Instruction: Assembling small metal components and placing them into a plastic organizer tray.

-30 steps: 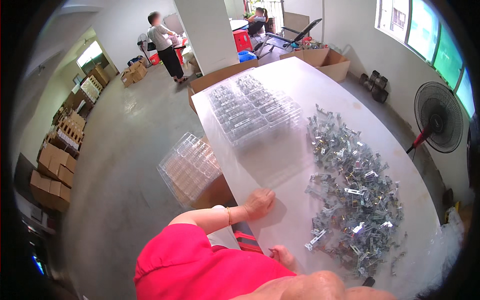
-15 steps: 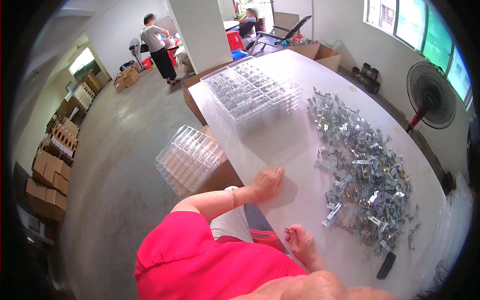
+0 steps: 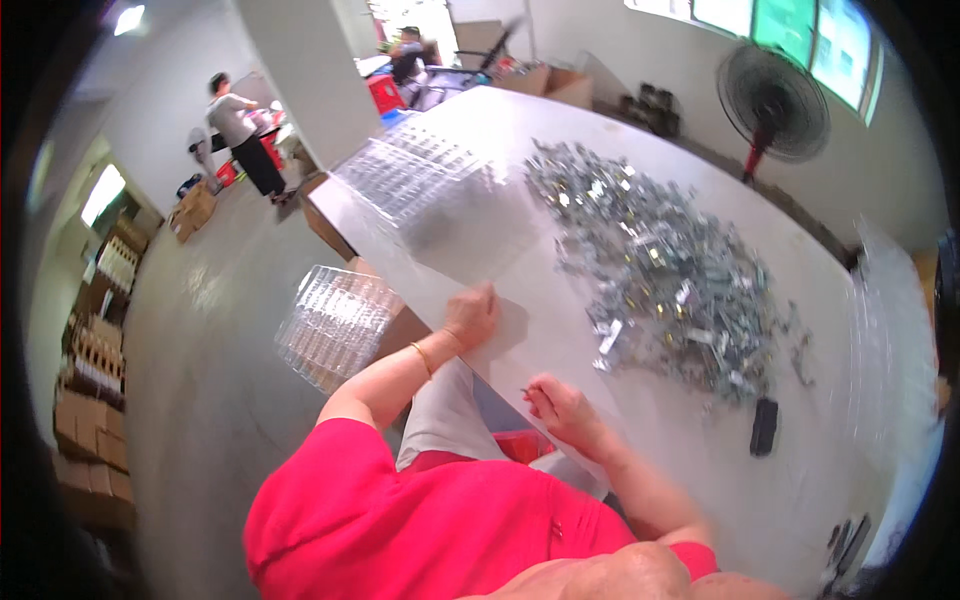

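Note:
My left hand (image 3: 472, 315) rests at the table's near edge, curled into a fist with the fingers turned away. Whatever it may hold is hidden. A little nearer and to the right, my right hand (image 3: 562, 408) is pinched closed over the table edge. A tiny dark piece pokes out from its fingertips, too small to name. To the right of both hands spreads a large heap of small metal brackets (image 3: 690, 290), silvery with some brass-coloured bits. Beyond my left hand stand stacked clear plastic trays (image 3: 400, 175) with rows of metal parts.
The white table (image 3: 540, 330) bears everything. Another clear tray (image 3: 335, 325) lies on a carton left of the table. A black block (image 3: 764, 428) lies right of the heap. Clear plastic sheeting (image 3: 885, 340) hangs at the right edge. A fan (image 3: 770, 105) and two people are farther back.
The whole view has swung, so table, heap and trays sit farther left and higher in it. Both hands stay closed near the table's edge, and more of my right forearm shows.

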`<state>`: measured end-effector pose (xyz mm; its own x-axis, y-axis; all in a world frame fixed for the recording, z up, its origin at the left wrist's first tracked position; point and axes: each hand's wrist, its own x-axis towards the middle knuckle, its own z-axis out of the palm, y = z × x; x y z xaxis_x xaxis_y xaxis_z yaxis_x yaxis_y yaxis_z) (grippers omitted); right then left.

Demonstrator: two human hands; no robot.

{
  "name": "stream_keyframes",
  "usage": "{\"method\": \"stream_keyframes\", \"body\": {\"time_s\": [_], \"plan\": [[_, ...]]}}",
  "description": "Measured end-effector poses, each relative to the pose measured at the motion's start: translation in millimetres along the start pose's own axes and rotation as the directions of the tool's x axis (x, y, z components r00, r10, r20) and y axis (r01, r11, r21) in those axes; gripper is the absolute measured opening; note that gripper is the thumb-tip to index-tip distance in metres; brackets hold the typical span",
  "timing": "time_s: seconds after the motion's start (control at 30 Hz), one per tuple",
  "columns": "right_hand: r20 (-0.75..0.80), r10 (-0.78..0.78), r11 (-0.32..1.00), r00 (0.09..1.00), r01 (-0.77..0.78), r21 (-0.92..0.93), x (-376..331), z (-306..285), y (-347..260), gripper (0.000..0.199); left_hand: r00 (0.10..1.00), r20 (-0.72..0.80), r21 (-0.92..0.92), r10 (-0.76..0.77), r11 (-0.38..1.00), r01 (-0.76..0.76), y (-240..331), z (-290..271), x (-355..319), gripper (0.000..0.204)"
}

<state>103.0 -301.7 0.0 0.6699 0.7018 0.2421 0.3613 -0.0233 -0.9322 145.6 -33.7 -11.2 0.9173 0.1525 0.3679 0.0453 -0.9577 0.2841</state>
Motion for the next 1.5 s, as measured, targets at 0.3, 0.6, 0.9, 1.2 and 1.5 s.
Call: {"method": "stream_keyframes", "body": {"time_s": [0.3, 0.6, 0.9, 1.2, 1.5], "plan": [[0.036, -0.178, 0.979, 0.983, 0.181, -0.091, 5, -2, 0, 0.009, 0.994, -0.093, -0.019, 0.051, 0.998, -0.053, 4, -10, 8, 0.013], [0.055, -0.181, 0.983, 0.982, 0.180, 0.020, 5, 0, 2, 0.009, 0.990, -0.126, -0.002, 0.060, 0.998, -0.061, -5, -11, 1, 0.013], [0.042, 0.092, 0.984, 0.995, -0.097, 0.152, 6, -5, -7, 0.009, 0.995, -0.076, -0.080, 0.061, 0.995, -0.067, -3, -9, 3, 0.012], [-0.104, 0.217, 0.966, 0.971, -0.198, 0.166, 35, 7, -1, 0.009, 0.987, 0.120, -0.311, 0.104, 0.948, -0.062, 1, -3, 42, 0.010], [-0.160, 0.302, 0.925, 0.940, -0.248, 0.289, 66, 1, 3, 0.008, 0.861, -0.024, -0.398, 0.508, 0.785, -0.474, 63, 34, 109, 0.023]]}}
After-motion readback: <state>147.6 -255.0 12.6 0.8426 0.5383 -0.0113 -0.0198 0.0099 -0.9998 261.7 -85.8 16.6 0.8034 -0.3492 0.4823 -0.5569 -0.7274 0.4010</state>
